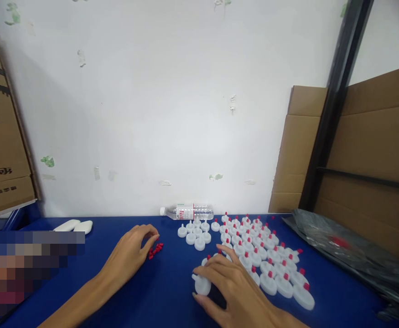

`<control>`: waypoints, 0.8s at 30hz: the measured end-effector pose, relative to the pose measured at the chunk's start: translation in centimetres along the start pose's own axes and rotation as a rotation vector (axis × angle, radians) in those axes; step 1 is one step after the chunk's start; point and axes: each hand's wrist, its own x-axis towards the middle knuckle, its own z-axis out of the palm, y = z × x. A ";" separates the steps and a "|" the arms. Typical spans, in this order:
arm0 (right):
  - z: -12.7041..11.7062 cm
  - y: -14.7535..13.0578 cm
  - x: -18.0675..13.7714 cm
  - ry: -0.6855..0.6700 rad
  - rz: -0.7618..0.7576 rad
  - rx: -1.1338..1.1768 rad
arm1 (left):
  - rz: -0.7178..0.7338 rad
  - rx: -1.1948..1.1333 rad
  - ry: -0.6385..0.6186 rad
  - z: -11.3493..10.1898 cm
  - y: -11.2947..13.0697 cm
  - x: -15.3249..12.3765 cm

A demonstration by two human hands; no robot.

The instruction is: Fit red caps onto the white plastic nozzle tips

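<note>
- my right hand (235,284), lower centre of the frame, grips a white lid (203,286) between thumb and finger; its nozzle (194,276) points left and slightly up, roughly toward my other hand's side.
- my left hand (131,248), left of centre, has thumb and fingertip brought close together, just beside the red caps (156,250); i can't tell whether one is pinched there.
- the caps lie up and left of the gripped lid, well apart from it; my left hand is much nearer to them.
- bare lids (199,244) sit near centre, capped lids (268,284) to the right.
- my right hand hides some capped lids; a pixelated block (14,282) covers the lower left.
</note>
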 end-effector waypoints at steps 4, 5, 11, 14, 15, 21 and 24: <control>0.6 0.1 -0.3 0.060 -0.001 -0.016 | 0.031 -0.181 -0.024 0.4 3.4 -1.6; 0.8 0.2 -0.4 0.075 0.004 -0.023 | 0.032 -0.325 -0.057 0.8 4.2 -2.1; 1.0 0.2 -0.4 0.023 -0.017 -0.063 | 0.010 -0.675 -0.235 3.2 6.8 -4.1; 0.9 0.2 -0.3 -0.018 -0.025 -0.052 | 0.003 -0.677 -0.243 3.3 7.0 -4.4; 0.9 0.2 -0.3 -0.019 -0.023 -0.044 | 0.006 -0.675 -0.239 3.3 7.0 -4.4; 1.3 0.5 -0.6 0.002 -0.015 -0.026 | 0.032 -0.598 -0.220 3.6 6.9 -4.6; 1.3 0.4 -0.9 -0.016 -0.026 -0.030 | 0.055 -0.477 -0.212 3.9 6.6 -4.8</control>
